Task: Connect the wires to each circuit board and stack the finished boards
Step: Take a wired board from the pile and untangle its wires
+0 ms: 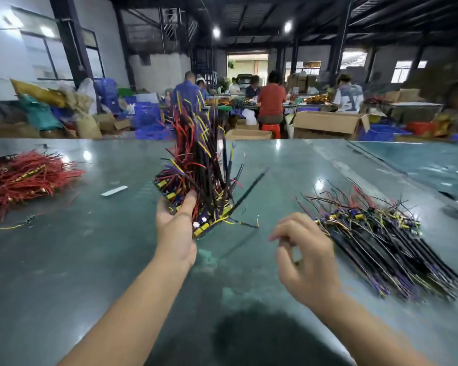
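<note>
My left hand [175, 228] grips a stack of small circuit boards [193, 204] above the green table [90, 260]; their red, black and yellow wires [196, 143] stand upright in a thick bundle. My right hand [304, 257] hovers to the right, blurred, its fingers loosely curled with nothing clearly held. Just beyond it lies a pile of boards with black wires [375, 239] on the table. A heap of red wires [24, 175] lies at the far left.
A small white strip [114, 191] lies on the table left of the stack. A loose wire piece [16, 225] sits near the left edge. Behind the table are cardboard boxes [328, 125], blue crates [381, 133] and several people working at another table.
</note>
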The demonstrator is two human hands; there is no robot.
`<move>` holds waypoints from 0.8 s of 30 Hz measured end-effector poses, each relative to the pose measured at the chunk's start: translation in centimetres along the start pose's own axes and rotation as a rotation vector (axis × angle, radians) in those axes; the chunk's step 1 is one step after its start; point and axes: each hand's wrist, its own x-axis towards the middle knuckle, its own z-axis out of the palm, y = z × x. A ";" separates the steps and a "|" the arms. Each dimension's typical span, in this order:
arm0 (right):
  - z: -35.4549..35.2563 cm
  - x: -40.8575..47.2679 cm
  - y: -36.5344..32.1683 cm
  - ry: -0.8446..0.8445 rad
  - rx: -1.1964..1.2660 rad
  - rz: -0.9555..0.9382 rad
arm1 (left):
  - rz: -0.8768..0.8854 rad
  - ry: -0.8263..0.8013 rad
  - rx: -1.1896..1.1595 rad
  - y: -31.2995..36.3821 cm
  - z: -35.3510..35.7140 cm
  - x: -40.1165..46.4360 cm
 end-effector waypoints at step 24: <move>0.8 0.1 3.1 0.105 1.276 0.940 | -0.684 -0.506 -0.244 -1.0 -0.2 -2.6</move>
